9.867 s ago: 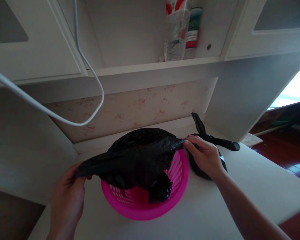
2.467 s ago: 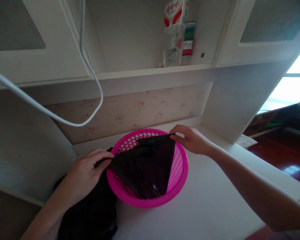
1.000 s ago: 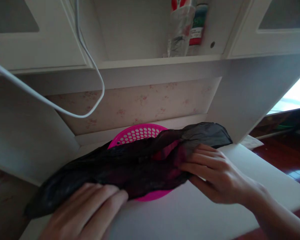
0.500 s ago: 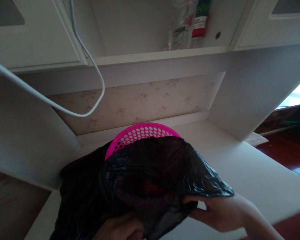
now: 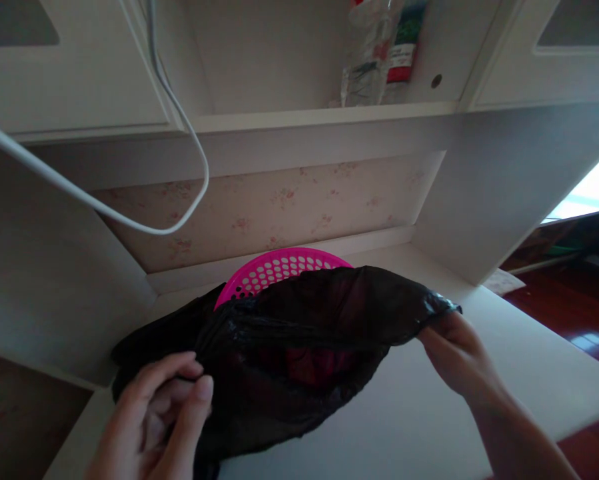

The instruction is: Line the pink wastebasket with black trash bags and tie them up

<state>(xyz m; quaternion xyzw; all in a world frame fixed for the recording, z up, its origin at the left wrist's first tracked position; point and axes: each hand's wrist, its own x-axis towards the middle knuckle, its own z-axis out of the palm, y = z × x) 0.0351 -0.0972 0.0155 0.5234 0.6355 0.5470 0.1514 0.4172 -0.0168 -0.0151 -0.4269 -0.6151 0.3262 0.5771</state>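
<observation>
A black plastic bag [image 5: 299, 420] is draped over a pink perforated basket [image 5: 284, 263], and its mouth gapes toward me. Only the basket's back rim and part of its holed wall show plainly; a reddish-pink surface shows dimly inside the mouth. My right hand [image 5: 459, 353] is closed on the bag's right corner and holds it out to the side. At the bag's left edge is my left hand [image 5: 164, 413], fingers curled, thumb and fingertips closed at the plastic. More bunched black plastic [image 5: 164, 333] lies behind the left hand.
The basket stands on a white desk [image 5: 509, 373] between side panels, before floral wallpaper [image 5: 279, 200]. A shelf [image 5: 319, 119] above holds clear plastic bottles [image 5: 366, 73]. A white cable [image 5: 204, 173] hangs in front at upper left.
My right hand has moved up, lifting the bag's right corner. My left hand has risen from the bottom to the bag's left edge. The mouth is spread wider.
</observation>
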